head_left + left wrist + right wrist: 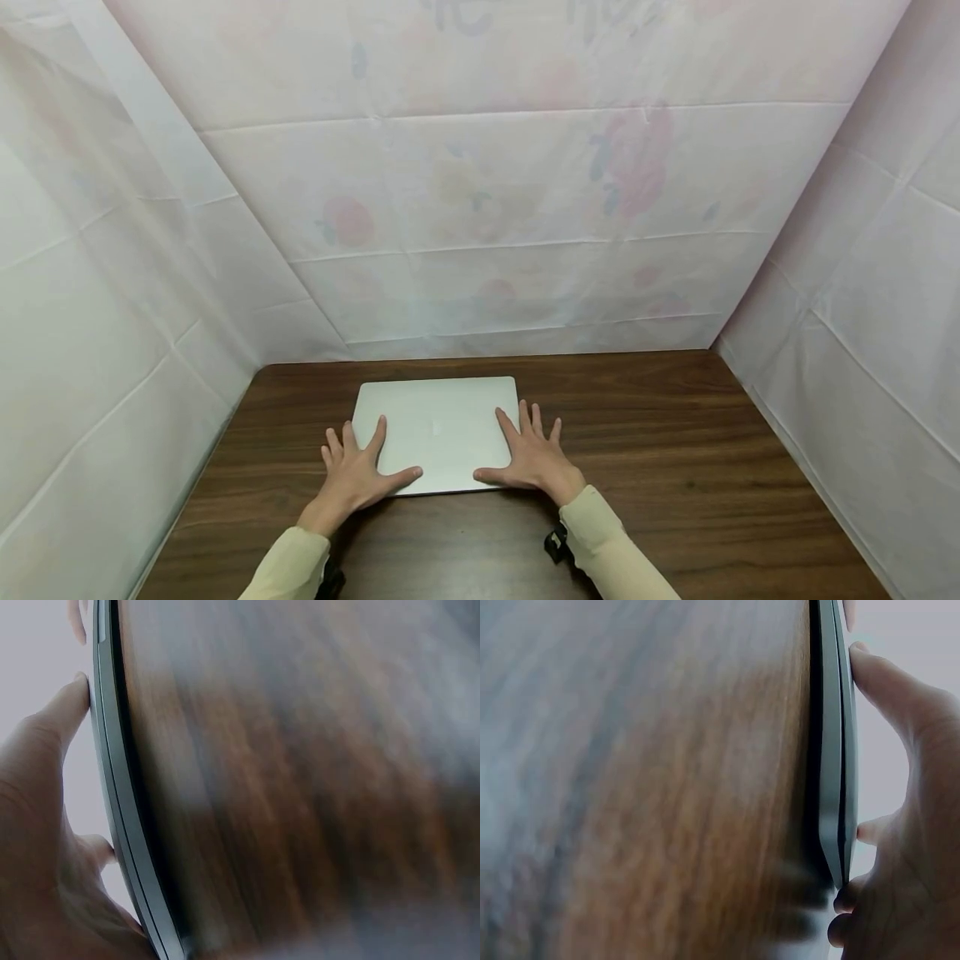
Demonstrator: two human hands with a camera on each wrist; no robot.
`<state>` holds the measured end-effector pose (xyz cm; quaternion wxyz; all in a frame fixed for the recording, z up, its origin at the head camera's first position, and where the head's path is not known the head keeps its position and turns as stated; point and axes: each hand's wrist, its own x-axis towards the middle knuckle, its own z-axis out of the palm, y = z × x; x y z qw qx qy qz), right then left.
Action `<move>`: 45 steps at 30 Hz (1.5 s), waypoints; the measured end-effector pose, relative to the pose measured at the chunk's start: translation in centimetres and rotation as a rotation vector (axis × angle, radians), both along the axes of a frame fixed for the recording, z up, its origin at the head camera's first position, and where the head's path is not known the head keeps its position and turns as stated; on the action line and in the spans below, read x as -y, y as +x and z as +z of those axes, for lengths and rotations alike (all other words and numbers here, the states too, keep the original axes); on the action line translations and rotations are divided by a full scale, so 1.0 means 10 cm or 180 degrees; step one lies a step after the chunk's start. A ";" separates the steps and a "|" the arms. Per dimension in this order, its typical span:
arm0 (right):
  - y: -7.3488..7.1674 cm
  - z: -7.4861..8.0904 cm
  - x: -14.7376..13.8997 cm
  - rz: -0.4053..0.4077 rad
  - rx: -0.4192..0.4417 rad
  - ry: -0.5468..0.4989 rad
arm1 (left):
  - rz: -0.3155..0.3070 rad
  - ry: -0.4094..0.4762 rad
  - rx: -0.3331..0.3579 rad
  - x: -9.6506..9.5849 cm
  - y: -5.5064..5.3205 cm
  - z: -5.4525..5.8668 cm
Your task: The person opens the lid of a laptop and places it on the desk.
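Observation:
A closed silver laptop [442, 437] lies flat on the dark wood table. At its near left corner my left hand [351, 477] is spread, thumb and index finger on the lid and the other fingers around the left side. My right hand [534, 460] mirrors this at the near right corner, its thumb pointing inward across the lid. Seen from the left wrist, the laptop's front edge [124, 795] runs close beside the thumb. From the right wrist, the fingertips [841, 930] reach down past the laptop's corner.
The wood table [675, 467] extends to both sides and in front of the laptop. White printed cloth [480, 292] hangs behind it, with more cloth at left and right. A small black device [556, 543] is strapped by the right sleeve [600, 533].

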<state>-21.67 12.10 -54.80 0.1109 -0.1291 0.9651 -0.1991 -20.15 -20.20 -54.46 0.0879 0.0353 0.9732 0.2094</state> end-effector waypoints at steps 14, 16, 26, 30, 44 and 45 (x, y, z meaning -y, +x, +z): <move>0.04 -0.01 -0.10 -0.0060 0.0013 -0.0003 | 0.0038 -0.0055 -0.0009 -0.11 0.03 -0.03; 0.04 -0.01 -0.11 -0.0063 0.0021 -0.0006 | 0.0040 -0.0051 -0.0006 -0.12 0.03 -0.02; 0.04 -0.01 -0.17 -0.0064 0.0021 0.0024 | 0.0048 -0.0030 -0.0026 -0.19 0.04 -0.01; 0.05 -0.01 -0.19 -0.0064 0.0005 0.0024 | 0.0056 -0.0030 -0.0019 -0.21 0.05 -0.02; 0.06 -0.01 -0.28 -0.0055 0.0029 0.0025 | 0.0046 0.0017 -0.0041 -0.29 0.06 -0.05; 0.06 -0.01 -0.29 -0.0058 0.0040 0.0038 | 0.0049 0.0024 -0.0040 -0.30 0.06 -0.05</move>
